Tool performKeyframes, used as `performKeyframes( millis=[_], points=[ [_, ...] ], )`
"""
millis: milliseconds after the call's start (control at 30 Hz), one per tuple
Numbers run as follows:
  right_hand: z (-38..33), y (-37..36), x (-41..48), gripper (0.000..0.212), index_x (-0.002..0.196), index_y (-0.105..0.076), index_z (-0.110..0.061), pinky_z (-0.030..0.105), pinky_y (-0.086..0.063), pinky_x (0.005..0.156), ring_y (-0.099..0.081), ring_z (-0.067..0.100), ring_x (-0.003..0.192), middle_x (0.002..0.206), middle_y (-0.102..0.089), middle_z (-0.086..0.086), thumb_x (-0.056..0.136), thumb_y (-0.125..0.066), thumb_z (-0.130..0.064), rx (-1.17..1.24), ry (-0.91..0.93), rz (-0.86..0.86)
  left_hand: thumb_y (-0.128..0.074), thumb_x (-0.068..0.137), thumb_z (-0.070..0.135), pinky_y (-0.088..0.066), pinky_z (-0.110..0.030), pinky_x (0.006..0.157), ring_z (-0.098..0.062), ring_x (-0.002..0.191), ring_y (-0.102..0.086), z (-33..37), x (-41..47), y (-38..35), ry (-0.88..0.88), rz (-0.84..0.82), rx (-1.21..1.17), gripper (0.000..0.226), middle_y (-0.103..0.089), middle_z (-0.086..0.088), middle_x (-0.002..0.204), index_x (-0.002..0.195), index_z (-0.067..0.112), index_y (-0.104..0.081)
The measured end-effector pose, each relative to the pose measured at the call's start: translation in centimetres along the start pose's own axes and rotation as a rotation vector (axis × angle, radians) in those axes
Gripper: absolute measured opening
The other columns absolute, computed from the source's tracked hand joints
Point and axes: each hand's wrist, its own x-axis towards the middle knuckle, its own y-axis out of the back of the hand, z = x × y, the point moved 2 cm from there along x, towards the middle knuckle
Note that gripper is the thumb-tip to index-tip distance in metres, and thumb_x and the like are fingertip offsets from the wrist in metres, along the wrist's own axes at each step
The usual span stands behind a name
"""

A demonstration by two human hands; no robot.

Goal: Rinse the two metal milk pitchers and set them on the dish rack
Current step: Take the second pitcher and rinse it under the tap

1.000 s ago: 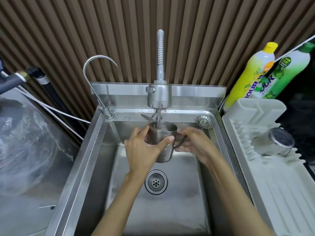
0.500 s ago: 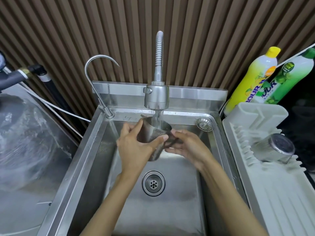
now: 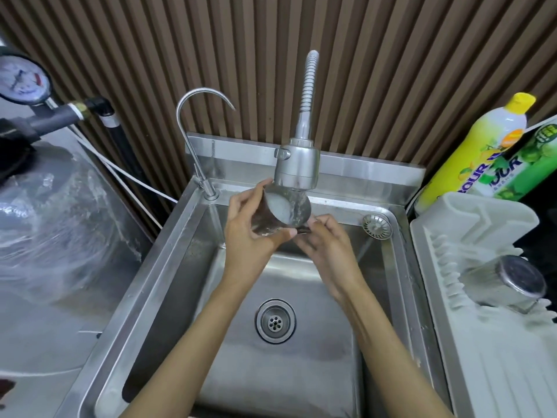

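Steel pitcher sits under the spray head, above the back of the sink, with water running into it and a milky pool inside; a second ago it stood nearly upright, and now it is tipped, its mouth turned up and toward the right, its base down and to the left, so its long axis runs on a slant from lower left to upper right; it has also risen closer to the spray head than half a second ago. Left hand wraps the pitcher's body from the left, thumb across the near side and fingers behind, the grip closed round it; right hand is at the pitcher's lower right, fingers curled at the handle side, but the handle is mostly hidden, so whether that grip is truly closed on it I cannot tell. Both forearms reach in over the drain. On the right the white rack holds the other pitcher, lying on its side among the prongs with its base facing the camera, as it did before. Two soap bottles, yellow and green, lean behind the rack.
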Motion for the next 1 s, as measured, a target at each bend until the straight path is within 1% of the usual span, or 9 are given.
performKeyframes(
  millis=[133, 267, 367, 467, 533, 667, 833, 933, 1000],
  points=[
    [-0.6, 1.3, -0.6, 0.011, 0.084, -0.057, -0.009, 0.038, -0.060, 0.073, -0.068, 0.024, 0.070, 0.084, -0.065, 0.014, 0.090, -0.051, -0.016, -0.119, -0.237, -0.024, -0.065, 0.040, 0.075, -0.048, -0.040, 0.087, -0.016, 0.086, -0.052, 0.1, -0.7, 0.5, 0.065, 0.116, 0.430, 0.085, -0.037, 0.013, 0.078, 0.115, 0.034, -0.064],
    [-3.0, 3.0, -0.9, 0.016, 0.071, -0.054, -0.012, 0.035, -0.059, 0.057, -0.066, 0.029, 0.073, 0.082, -0.066, 0.014, 0.085, -0.060, -0.015, -0.465, -0.047, 0.171, -0.078, 0.053, 0.056, -0.051, -0.021, 0.079, -0.013, 0.081, -0.066, -1.2, -1.3, -0.8, 0.248, -0.030, 0.172, 0.045, -0.064, 0.008, 0.078, 0.090, 0.032, -0.071],
    [-4.1, 3.2, -0.4, 0.030, 0.056, -0.050, -0.020, 0.043, -0.055, 0.076, -0.065, 0.029, 0.080, 0.081, -0.069, -0.005, 0.079, -0.066, -0.011, -0.622, 0.147, 0.168, -0.081, 0.065, 0.022, -0.045, -0.025, 0.097, -0.009, 0.099, -0.066, -2.5, 0.0, -0.7, 0.387, -0.392, -0.119, 0.039, -0.073, 0.011, 0.097, 0.100, 0.031, -0.069],
    [-4.4, 3.0, 0.5, 0.025, 0.060, -0.048, -0.014, 0.035, -0.051, 0.085, -0.066, 0.025, 0.095, 0.096, -0.071, -0.010, 0.076, -0.065, -0.006, -0.864, 0.308, 0.101, -0.075, 0.055, 0.057, -0.032, -0.038, 0.110, -0.007, 0.115, -0.054, -3.5, 0.8, 0.3, 0.520, -0.711, -0.058, 0.046, -0.061, 0.018, 0.116, 0.096, 0.041, -0.064],
    [-4.7, 2.5, 0.9, 0.027, 0.063, -0.044, -0.017, 0.014, -0.047, 0.077, -0.064, 0.014, 0.099, 0.105, -0.070, -0.009, 0.077, -0.065, -0.007, -1.043, 0.424, 0.019, -0.056, 0.052, 0.075, -0.026, -0.040, 0.113, -0.014, 0.127, -0.044, -3.8, 1.2, 0.4, 0.569, -0.814, 0.004, 0.074, -0.051, 0.010, 0.131, 0.114, 0.036, -0.056],
    [-4.6, 1.4, 1.5, 0.026, 0.069, -0.044, -0.017, -0.001, -0.033, 0.084, -0.043, -0.001, 0.121, 0.106, -0.066, -0.003, 0.080, -0.062, -0.003, -1.263, 0.631, -0.209, -0.010, 0.079, 0.075, -0.019, -0.043, 0.117, -0.022, 0.139, -0.032, -4.1, 2.4, 0.3, 0.687, -0.727, 0.068, 0.094, -0.036, -0.007, 0.150, 0.147, 0.012, -0.024],
    [-3.2, 1.3, 2.4, 0.004, 0.087, -0.060, -0.003, 0.022, -0.033, 0.106, -0.028, 0.006, 0.132, 0.107, -0.069, 0.014, 0.084, -0.058, -0.005, -1.419, 0.765, -0.344, -0.010, 0.071, 0.083, -0.013, -0.048, 0.114, -0.014, 0.143, -0.019, -4.3, 2.5, 0.8, 0.675, -0.727, 0.078, 0.093, -0.021, 0.007, 0.156, 0.148, 0.031, -0.018],
    [-2.2, 1.2, 2.5, 0.027, 0.112, -0.061, -0.007, 0.022, -0.030, 0.106, -0.030, 0.013, 0.135, 0.128, -0.062, 0.006, 0.085, -0.056, -0.004, -1.424, 0.828, -0.385, 0.000, 0.089, 0.061, -0.013, -0.036, 0.114, -0.008, 0.140, -0.020, -4.6, 2.4, 0.9, 0.620, -0.724, 0.093, 0.073, -0.026, 0.011, 0.149, 0.148, 0.022, -0.018],
    [-1.6, 1.2, 2.3, 0.021, 0.107, -0.062, -0.008, 0.026, -0.031, 0.110, -0.032, 0.017, 0.137, 0.129, -0.061, 0.006, 0.086, -0.056, -0.007, -1.435, 0.832, -0.408, -0.002, 0.088, 0.063, -0.008, -0.041, 0.118, -0.016, 0.145, -0.015, -5.3, 2.1, 1.2, 0.618, -0.721, 0.128, 0.076, -0.018, 0.002, 0.157, 0.148, 0.019, -0.018]
  ],
)
